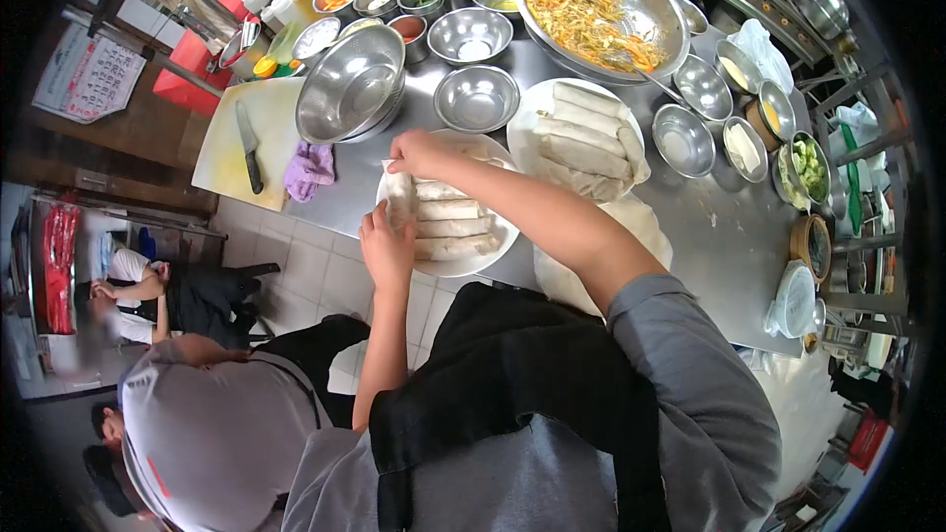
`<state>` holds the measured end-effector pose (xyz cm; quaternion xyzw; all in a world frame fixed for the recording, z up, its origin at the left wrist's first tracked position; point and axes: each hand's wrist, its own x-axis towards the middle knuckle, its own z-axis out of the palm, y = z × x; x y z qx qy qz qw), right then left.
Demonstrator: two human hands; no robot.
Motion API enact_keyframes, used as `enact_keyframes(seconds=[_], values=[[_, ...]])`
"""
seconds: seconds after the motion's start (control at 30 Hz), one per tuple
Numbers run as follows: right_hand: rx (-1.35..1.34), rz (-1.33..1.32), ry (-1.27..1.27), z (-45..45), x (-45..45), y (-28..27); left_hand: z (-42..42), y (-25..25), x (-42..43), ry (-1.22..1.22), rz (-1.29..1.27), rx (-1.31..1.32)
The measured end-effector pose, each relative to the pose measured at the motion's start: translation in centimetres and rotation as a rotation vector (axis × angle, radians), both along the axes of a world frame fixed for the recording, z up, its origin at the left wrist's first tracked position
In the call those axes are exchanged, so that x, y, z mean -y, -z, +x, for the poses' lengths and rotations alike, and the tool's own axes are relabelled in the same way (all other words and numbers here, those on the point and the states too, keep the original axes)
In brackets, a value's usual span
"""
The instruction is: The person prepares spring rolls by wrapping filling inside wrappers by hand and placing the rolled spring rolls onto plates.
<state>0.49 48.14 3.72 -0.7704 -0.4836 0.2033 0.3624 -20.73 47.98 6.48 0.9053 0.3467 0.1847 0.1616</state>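
My right hand [426,154] and my left hand [388,248] are at the left side of a white plate [506,236]. Between them lies an uncooked spring roll [398,195], its far end in my right fingers and its near end in my left. Several more rolls [448,228] lie side by side on the same plate, partly hidden by my right forearm. Beyond that forearm, a second white plate [529,101] bears more pale rolls [581,144]. Thin round wrappers [645,229] are spread near the table's front edge, partly under my right arm.
A large steel bowl [672,28] holds shredded vegetable filling. Steel bowls [477,99] and a colander [345,89] stand behind the plates. At left, a knife [247,143] lies on a cutting board [219,163] beside a purple cloth [309,171]. Another person [212,424] is close on my left.
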Motion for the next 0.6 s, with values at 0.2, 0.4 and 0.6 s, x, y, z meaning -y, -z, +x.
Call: enact_keyframes(seconds=[0.2,0.4,0.6], values=[[-0.013,0.177,0.063,1.0,7.8,-3.4,0.4,1.0,0.3,0.031,-0.034,0.061],[-0.024,0.167,0.342,8.1,24.2,-3.6,4.6,-2.1,2.9,0.287,0.158,0.215],[0.110,-0.249,0.378,5.9,34.5,-6.0,14.5,-1.4,7.2,0.850,-0.124,0.167]])
